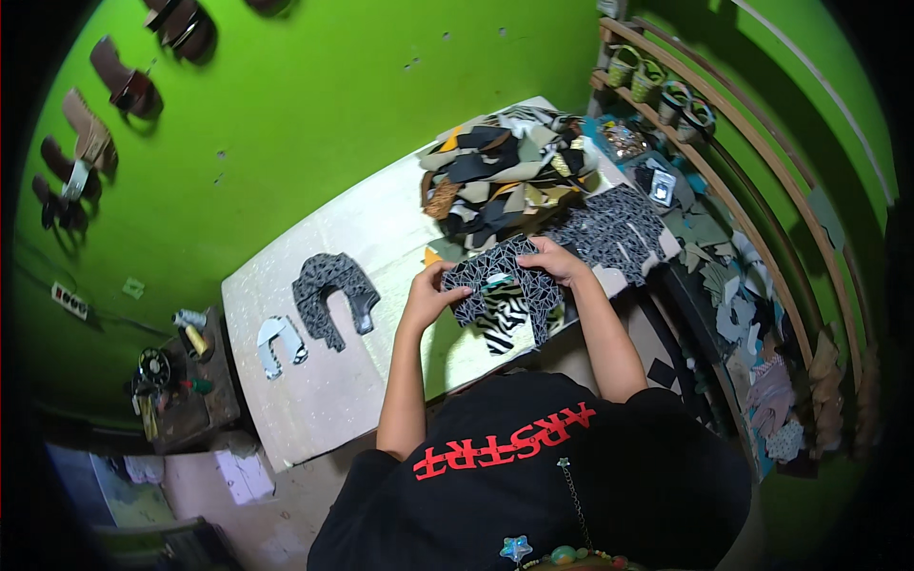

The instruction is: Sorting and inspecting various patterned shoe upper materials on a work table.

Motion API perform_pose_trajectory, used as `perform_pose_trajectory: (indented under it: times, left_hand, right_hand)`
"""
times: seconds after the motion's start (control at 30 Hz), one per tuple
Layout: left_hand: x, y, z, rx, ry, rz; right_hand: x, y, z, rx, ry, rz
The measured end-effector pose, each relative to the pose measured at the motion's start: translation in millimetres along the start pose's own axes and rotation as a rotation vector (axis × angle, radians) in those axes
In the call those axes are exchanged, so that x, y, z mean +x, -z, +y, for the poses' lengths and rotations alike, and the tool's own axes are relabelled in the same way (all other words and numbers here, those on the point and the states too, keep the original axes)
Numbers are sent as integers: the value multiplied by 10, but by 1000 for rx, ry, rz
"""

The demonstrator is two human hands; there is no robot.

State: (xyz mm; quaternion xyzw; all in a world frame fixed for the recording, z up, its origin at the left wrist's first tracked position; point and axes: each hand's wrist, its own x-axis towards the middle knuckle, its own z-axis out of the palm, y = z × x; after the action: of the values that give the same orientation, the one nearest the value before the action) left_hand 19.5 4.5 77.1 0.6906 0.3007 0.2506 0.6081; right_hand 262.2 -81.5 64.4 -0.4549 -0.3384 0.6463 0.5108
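My left hand and my right hand both grip a U-shaped cut piece of black material with a fine pale web pattern. Fingers and thumbs pinch it on either side, and it is raised over the table's near edge. Just below it shows a zebra-striped piece, partly covered; whether it is attached I cannot tell. Near my right hand lie more web-patterned pieces. Farther left on the table rest a stack of similar dark U-shaped pieces and a small group of pale U-shaped pieces.
A heap of mixed scraps covers the table's back right part. Sandals hang on the green wall. At the right stand wooden rails with footwear, above piled offcuts. A small dark side table adjoins at left.
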Motion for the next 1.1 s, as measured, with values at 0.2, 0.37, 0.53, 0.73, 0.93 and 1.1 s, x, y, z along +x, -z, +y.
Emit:
perform_pose_trajectory:
  times: [0.2,0.37,0.53,0.73,0.93,1.1]
  left_hand:
    - [-541,700,-351,-123,112,365]
    - [-957,1241,-737,-292,120,540]
    - [-1205,1472,-630,-277,324,452]
    - [-1330,1847,-861,-230,367,604]
    - [-1290,2251,-1099,-200,315,739]
    - [-1152,2533,-1309,-165,259,822]
  right_hand:
    - [461,-740,231,-9,67,-146]
    - [881,-1344,493,-31,-40,-114]
    - [1198,-1654,823,-36,-39,186]
    - [1469,-1956,979,-37,-67,241]
    - [1950,-2287,1045,-90,4,293]
    - [2284,-2497,1125,-370,65,498]
